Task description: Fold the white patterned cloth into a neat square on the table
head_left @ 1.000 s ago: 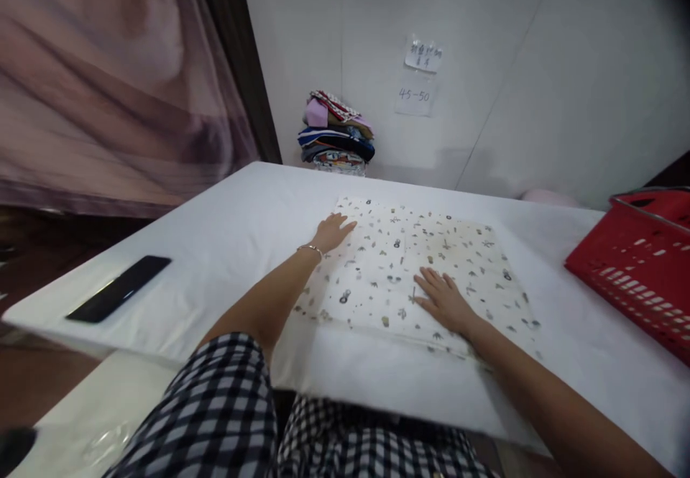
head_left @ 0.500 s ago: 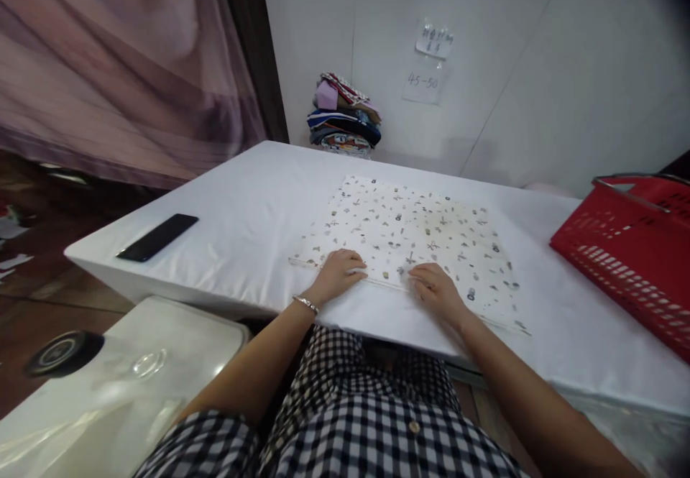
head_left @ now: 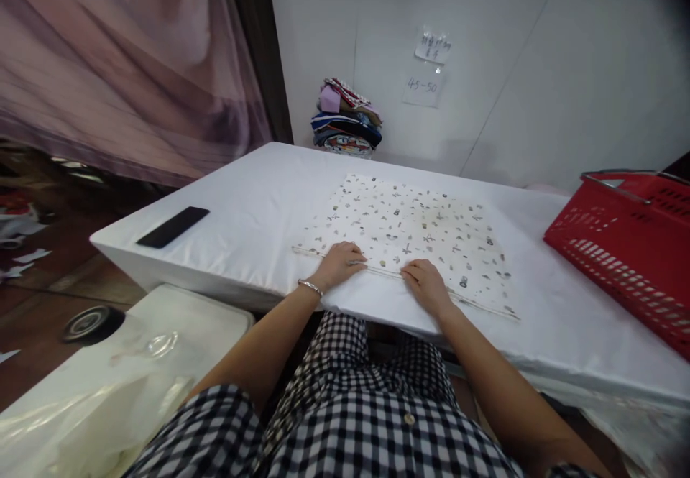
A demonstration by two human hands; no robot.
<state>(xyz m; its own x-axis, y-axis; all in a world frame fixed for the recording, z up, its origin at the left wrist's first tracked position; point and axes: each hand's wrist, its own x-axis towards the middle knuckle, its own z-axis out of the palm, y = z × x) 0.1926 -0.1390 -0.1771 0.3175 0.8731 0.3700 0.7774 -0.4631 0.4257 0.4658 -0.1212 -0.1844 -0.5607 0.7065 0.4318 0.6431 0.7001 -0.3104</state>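
A white cloth (head_left: 410, 223) with small scattered prints lies spread flat on the white-covered table (head_left: 248, 198). Its near edge runs toward me and shows more than one layer. My left hand (head_left: 341, 262) pinches that edge left of its middle, fingers curled together. A little to the right, my right hand (head_left: 423, 282) grips the same edge between thumb and fingers. A short stretch of the edge shows between both hands. The fingertips partly cover the cloth they hold.
A black phone (head_left: 173, 227) lies on the table's left side. On the right stands a red plastic basket (head_left: 619, 248). Folded fabrics (head_left: 348, 118) are stacked at the back against the wall. A white stool-like surface (head_left: 205, 327) with a tape roll (head_left: 94, 325) is at lower left.
My right hand has moved slightly left along the edge, and its fingers have closed on the cloth. My left hand stays at its place on the edge. The view has shifted slightly.
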